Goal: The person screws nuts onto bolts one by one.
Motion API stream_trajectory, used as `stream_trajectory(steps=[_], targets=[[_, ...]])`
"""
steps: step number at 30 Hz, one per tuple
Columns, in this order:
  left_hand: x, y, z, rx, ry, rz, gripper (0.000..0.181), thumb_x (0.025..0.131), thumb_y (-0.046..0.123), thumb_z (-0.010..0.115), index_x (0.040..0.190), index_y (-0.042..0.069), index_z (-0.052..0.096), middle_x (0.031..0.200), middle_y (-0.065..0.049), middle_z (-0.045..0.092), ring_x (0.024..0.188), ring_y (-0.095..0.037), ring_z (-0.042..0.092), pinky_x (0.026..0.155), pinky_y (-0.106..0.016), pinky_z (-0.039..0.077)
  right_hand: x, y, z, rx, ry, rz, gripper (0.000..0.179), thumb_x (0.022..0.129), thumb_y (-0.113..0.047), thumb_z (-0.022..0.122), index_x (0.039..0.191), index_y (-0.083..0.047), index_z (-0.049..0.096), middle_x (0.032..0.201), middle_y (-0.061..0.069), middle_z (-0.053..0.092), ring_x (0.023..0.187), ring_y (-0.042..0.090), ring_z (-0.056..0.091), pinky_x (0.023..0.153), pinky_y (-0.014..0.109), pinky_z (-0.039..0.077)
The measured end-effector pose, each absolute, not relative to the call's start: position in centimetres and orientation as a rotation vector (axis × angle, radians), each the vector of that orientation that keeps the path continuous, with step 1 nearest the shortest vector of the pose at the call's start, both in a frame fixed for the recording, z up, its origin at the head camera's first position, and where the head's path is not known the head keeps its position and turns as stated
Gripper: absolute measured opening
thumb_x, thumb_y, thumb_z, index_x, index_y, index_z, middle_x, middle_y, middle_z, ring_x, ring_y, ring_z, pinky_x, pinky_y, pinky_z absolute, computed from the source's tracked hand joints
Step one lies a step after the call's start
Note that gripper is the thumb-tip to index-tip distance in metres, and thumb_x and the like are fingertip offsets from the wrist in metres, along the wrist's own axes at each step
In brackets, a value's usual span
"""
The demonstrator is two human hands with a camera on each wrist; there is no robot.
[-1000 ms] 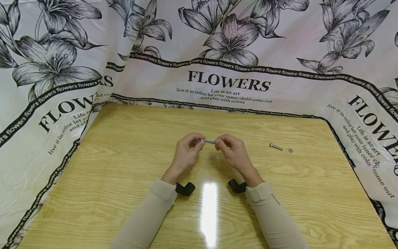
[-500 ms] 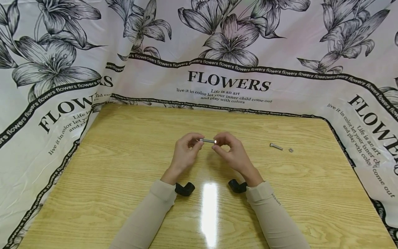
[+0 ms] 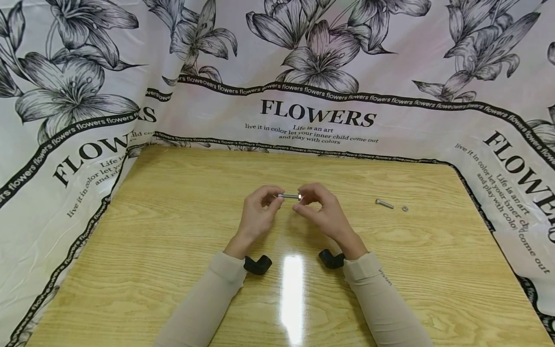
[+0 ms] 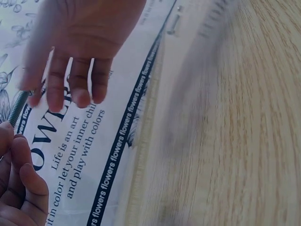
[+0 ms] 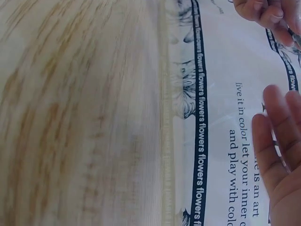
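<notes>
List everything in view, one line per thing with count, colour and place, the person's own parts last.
Held bolt: one, silver-grey, between the hands above the table
Loose bolt: one, silver-grey, lying on the table to the right of the hands
Hex nut: one, silver-grey, on the table just right of the loose bolt
Table: one, yellow wood-grain, under the hands
Floral fabric: count unclear, white with black print, behind the table and along both sides
Black angled pieces: two, black, one at each wrist
Sleeves: two, beige, on the forearms
Left hand: one, bare, pinching one end of the held bolt
Right hand: one, bare, at its other end
</notes>
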State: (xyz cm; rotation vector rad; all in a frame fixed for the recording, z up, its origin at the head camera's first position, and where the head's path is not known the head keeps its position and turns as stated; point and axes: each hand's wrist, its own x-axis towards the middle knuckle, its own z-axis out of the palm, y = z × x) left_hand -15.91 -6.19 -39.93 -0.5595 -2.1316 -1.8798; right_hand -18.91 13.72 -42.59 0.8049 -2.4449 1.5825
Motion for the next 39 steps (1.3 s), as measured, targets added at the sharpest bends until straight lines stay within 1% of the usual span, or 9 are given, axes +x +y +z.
stream_trajectory(steps=[2, 6, 11, 15, 21, 27, 31, 35, 39], targets=[[-15.9, -6.2, -39.9, -0.558, -2.133, -1.875, 0.013, 0.089, -0.009, 0.060, 0.102, -0.009, 0.064, 0.093, -0.025, 0.063, 0.074, -0.038, 0.061, 0.066, -0.033, 0.051, -18.5, 13.4, -41.8, 0.839, -2.415, 1.586, 0.029, 0.086, -0.001, 0.069, 0.113, -0.002, 0.058, 0.107, 0.014, 0.059, 0.087, 0.025, 0.062, 0.084, 0.046, 0.049], [-15.9, -6.3, -39.9, -0.567, -2.128, -1.886, 0.013, 0.089, -0.009, 0.060, 0.102, -0.010, 0.063, 0.092, -0.026, 0.063, 0.075, -0.042, 0.061, 0.066, -0.038, 0.051, -17.6, 12.9, -40.2, 0.874, -2.383, 1.551, 0.019, 0.088, 0.007, 0.062, 0.107, 0.004, 0.057, 0.101, 0.017, 0.059, 0.084, 0.025, 0.060, 0.081, 0.044, 0.050], [-15.9, -6.4, -39.8, -0.578, -2.122, -1.877, 0.014, 0.089, -0.008, 0.060, 0.102, -0.011, 0.063, 0.089, -0.026, 0.063, 0.073, -0.042, 0.061, 0.064, -0.038, 0.050, -17.2, 12.7, -39.5, 0.861, -2.417, 1.470, 0.007, 0.093, 0.003, 0.057, 0.099, 0.003, 0.060, 0.096, 0.012, 0.060, 0.089, 0.020, 0.057, 0.082, 0.035, 0.049], [-15.9, -6.4, -39.8, -0.580, -2.118, -1.871, 0.013, 0.089, -0.008, 0.060, 0.102, -0.010, 0.063, 0.089, -0.025, 0.063, 0.073, -0.040, 0.060, 0.063, -0.036, 0.050, -17.2, 12.7, -39.4, 0.844, -2.444, 1.478, 0.005, 0.093, 0.000, 0.058, 0.097, 0.001, 0.061, 0.095, 0.012, 0.060, 0.089, 0.022, 0.057, 0.082, 0.041, 0.049], [-16.0, -6.4, -39.9, -0.570, -2.120, -1.866, 0.013, 0.088, -0.009, 0.060, 0.101, -0.010, 0.064, 0.088, -0.025, 0.064, 0.072, -0.037, 0.061, 0.063, -0.034, 0.050, -17.2, 12.6, -39.7, 0.859, -2.409, 1.565, 0.027, 0.087, 0.003, 0.066, 0.112, 0.005, 0.055, 0.104, 0.017, 0.058, 0.087, 0.029, 0.060, 0.082, 0.051, 0.049], [-15.9, -6.4, -39.9, -0.565, -2.124, -1.868, 0.013, 0.088, -0.009, 0.061, 0.101, -0.010, 0.064, 0.088, -0.024, 0.064, 0.072, -0.037, 0.061, 0.063, -0.030, 0.049, -17.3, 12.6, -39.9, 0.910, -2.354, 1.519, 0.017, 0.089, 0.006, 0.062, 0.105, 0.006, 0.058, 0.099, 0.016, 0.060, 0.084, 0.022, 0.059, 0.080, 0.040, 0.050], [-15.8, -6.3, -39.8, -0.565, -2.130, -1.852, 0.013, 0.088, -0.008, 0.061, 0.101, -0.010, 0.064, 0.090, -0.024, 0.064, 0.072, -0.035, 0.061, 0.063, -0.032, 0.049, -17.3, 12.6, -39.9, 0.893, -2.364, 1.477, 0.009, 0.091, 0.005, 0.058, 0.100, 0.004, 0.061, 0.096, 0.013, 0.060, 0.088, 0.020, 0.057, 0.081, 0.034, 0.049], [-15.7, -6.2, -39.8, -0.557, -2.134, -1.855, 0.013, 0.089, -0.008, 0.061, 0.101, -0.010, 0.064, 0.094, -0.026, 0.064, 0.073, -0.035, 0.061, 0.064, -0.034, 0.050, -17.2, 12.6, -39.7, 0.854, -2.394, 1.485, 0.011, 0.093, 0.004, 0.057, 0.102, 0.004, 0.061, 0.099, 0.016, 0.060, 0.091, 0.024, 0.057, 0.082, 0.039, 0.049], [-15.7, -6.2, -39.7, -0.549, -2.139, -1.870, 0.014, 0.088, -0.009, 0.061, 0.102, -0.010, 0.064, 0.093, -0.027, 0.063, 0.074, -0.035, 0.061, 0.065, -0.035, 0.050, -17.1, 12.7, -39.5, 0.823, -2.413, 1.597, 0.028, 0.089, 0.002, 0.063, 0.116, 0.006, 0.054, 0.105, 0.022, 0.059, 0.092, 0.031, 0.059, 0.085, 0.050, 0.048]])
